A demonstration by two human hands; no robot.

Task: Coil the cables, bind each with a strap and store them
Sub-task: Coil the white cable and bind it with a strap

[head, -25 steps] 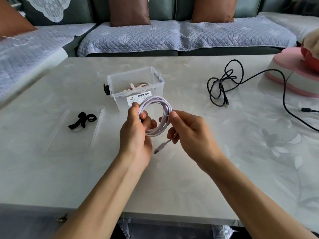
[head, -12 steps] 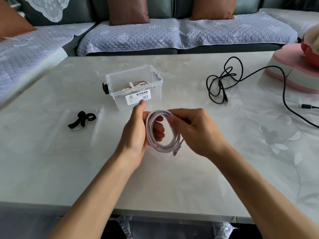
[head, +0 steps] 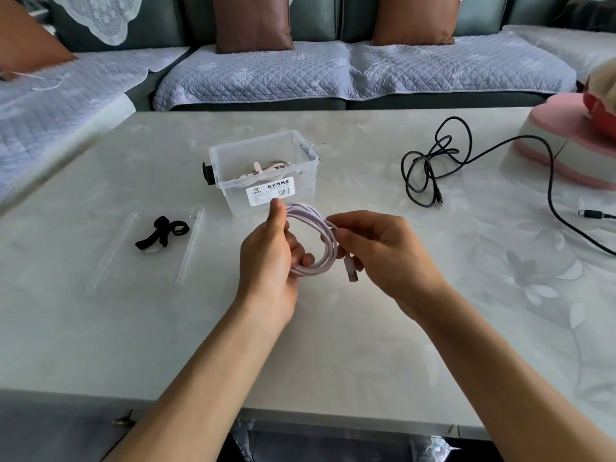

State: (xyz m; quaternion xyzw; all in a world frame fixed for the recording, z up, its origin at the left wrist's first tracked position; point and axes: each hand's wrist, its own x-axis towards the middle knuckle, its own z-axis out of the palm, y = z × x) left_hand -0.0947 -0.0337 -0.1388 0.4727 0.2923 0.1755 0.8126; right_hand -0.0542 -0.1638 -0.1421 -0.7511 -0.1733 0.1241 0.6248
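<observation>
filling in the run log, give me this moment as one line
step: coiling | left hand: holds coiled pale pink cable | right hand: pinches same coil near its plug | black fabric strap: on table, unused | clear plastic box: open

A home living room: a dark green sofa (head: 333, 105) with grey quilted covers (head: 366, 71), brown cushions (head: 250, 21) and a white lace doily (head: 100, 15) wraps around a pale, marble-look, flower-patterned counter (head: 333, 328) set low like a coffee table.
</observation>
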